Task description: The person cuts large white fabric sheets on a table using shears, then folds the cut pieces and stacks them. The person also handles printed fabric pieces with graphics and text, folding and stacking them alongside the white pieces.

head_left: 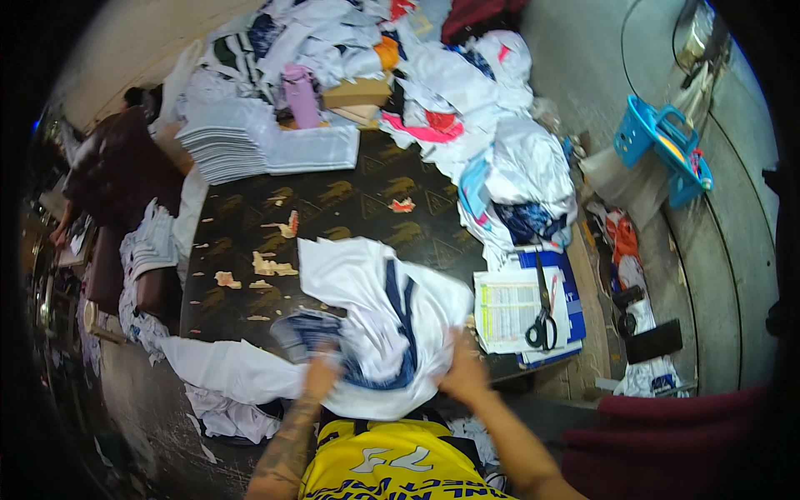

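Note:
A white garment with navy bands lies rumpled at the near edge of the dark table, partly lifted towards me. My left hand, a little blurred, is closed on the garment's near left edge, beside a bunched navy patterned part. On the opposite side my right hand grips the white cloth, with its fingertips partly hidden by the fabric. Just left of my left hand, a long white cloth hangs over the table edge.
A neat stack of folded white pieces, a lilac bottle and heaped garments fill the far side. Black scissors rest on papers at the right. A blue basket hangs by the wall.

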Tool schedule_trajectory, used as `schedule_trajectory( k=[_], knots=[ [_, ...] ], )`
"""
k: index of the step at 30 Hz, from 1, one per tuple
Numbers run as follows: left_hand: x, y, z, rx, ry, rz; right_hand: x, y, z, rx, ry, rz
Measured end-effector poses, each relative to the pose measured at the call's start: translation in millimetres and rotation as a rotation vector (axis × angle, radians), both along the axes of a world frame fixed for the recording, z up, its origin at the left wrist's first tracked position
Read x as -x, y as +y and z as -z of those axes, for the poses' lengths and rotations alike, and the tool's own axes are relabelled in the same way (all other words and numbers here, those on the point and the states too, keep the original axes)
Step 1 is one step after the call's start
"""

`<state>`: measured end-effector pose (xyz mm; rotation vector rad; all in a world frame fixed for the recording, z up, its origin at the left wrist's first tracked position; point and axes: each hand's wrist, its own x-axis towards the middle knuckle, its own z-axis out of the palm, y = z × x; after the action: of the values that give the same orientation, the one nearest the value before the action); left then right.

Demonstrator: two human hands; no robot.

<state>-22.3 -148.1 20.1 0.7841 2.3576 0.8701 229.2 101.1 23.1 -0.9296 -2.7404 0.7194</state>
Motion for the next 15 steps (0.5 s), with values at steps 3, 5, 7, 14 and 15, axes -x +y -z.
schedule_trajectory(
  k=[3, 5, 7, 14, 15],
  knots=[
    [-43.5, 2.4, -17.3, -0.029, -0.278, 0.419, 80.0, -39.5, -4.3, 0.353, -0.046, -0.457],
    [-22.8, -62.8, -30.7, -0.030, 0.153, -0.096, 122.9, 9.8, -47.3, 0.144, -0.167, -0.339],
    [14.8, -144.7, -33.1, 0.721, 0.187, -0.300, 184.5, 78.9, -108.4, 0.243, 0.465, -0.098],
    [4.3, -211.0, 30.5, -0.406, -0.485, -0.798, 262.2, 11.7, -145.9, -0.195, 0.620, -0.170],
    [-1.5, -201.7, 29.0, -0.650, -0.584, -0.900, 249.1, -22.4, -116.7, -0.079, 0.500, -0.207]
  ],
)
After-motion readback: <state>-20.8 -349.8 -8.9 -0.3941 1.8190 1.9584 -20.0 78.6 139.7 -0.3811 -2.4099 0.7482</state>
